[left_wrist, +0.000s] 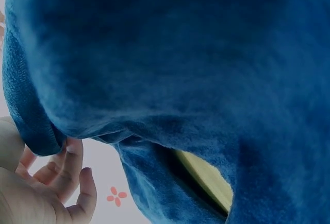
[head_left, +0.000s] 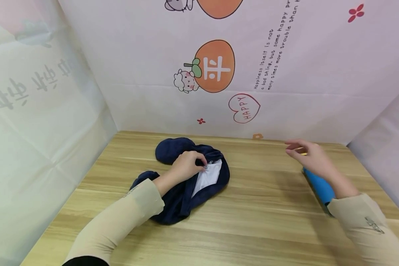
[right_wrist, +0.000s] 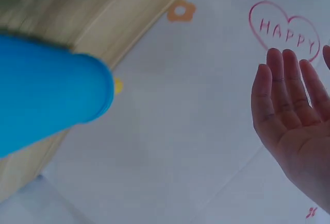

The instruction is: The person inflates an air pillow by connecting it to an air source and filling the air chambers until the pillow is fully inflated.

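Observation:
A dark blue plush neck pillow lies on the table, its curved end to the right and its two rounded arms to the left. A white cloth patch shows on its right part. My left hand reaches over the pillow, thumb and forefinger pinching at the patch's upper left edge. In the left wrist view, plush fabric fills most of the picture and partly hides the fingers. My right hand is held up over the far end of a blue cylinder, its fingers loosely bent and holding nothing.
The wood-grain table meets a printed white cloth at its back edge. More cloth hangs at the left and right. The blue cylinder lies at the right, partly beneath the right forearm, with a small yellow spot by its end.

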The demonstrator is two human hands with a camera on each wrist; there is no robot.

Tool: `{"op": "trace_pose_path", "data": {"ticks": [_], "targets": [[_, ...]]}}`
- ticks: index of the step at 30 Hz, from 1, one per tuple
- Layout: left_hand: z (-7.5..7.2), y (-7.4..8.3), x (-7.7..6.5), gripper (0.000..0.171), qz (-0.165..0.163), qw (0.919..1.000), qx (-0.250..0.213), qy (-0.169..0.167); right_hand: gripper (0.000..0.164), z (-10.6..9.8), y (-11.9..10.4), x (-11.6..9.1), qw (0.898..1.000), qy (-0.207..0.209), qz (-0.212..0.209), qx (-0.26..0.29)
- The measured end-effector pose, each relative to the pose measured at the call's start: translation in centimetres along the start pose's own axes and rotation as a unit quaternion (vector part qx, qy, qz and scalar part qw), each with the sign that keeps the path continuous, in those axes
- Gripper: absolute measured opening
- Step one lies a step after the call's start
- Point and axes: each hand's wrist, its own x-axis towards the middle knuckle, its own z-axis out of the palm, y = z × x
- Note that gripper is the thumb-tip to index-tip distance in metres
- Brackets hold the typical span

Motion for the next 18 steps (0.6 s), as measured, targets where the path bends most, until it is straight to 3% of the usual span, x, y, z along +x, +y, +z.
{"op": "trace_pose_path", "data": {"ticks": [9, 18], "targets": [[0.1, 0.1, -0.1, 0.010, -0.002, 1.0000, -0.001, 0.000, 0.054, -2.3, 4.2, -1.5, 0.997, -0.027, 0.065, -0.037], [0.1, 0.1, 0.0, 0.010, -0.002, 1.0000, 0.002, -0.001, 0.065, -3.2, 8.2, -2.6, 0.985, -0.077, 0.125, -0.089]]}}
